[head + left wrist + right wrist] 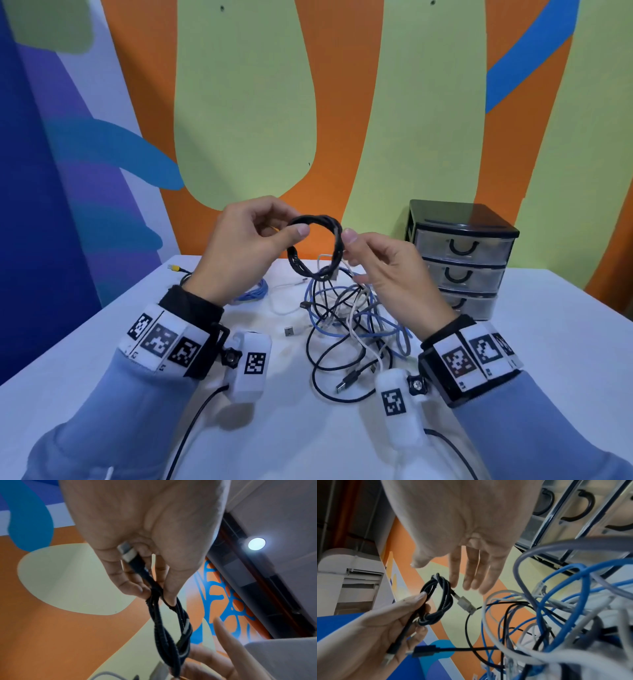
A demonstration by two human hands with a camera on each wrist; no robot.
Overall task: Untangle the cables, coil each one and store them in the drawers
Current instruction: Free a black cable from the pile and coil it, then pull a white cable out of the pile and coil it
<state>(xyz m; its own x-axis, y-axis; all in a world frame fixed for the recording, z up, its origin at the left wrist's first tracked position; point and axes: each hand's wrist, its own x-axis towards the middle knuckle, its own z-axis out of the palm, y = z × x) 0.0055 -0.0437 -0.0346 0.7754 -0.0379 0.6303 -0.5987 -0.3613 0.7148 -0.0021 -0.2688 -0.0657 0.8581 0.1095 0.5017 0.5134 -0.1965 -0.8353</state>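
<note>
Both hands meet at frame centre: left hand [246, 236] pinches the black coiled cable [317, 250], ring upright, USB plug [466, 605] pointing lower right; right hand [380, 263] open, fingers straight beside it.

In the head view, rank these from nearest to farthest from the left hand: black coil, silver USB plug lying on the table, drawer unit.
1. black coil, held in the left hand.
2. silver USB plug, on the table below.
3. drawer unit, far right by the wall.

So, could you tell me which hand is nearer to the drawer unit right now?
The right hand. It is raised at the coiled black cable, just left of the drawer unit; the left hand pinches the coil's far side, farther away.
</note>
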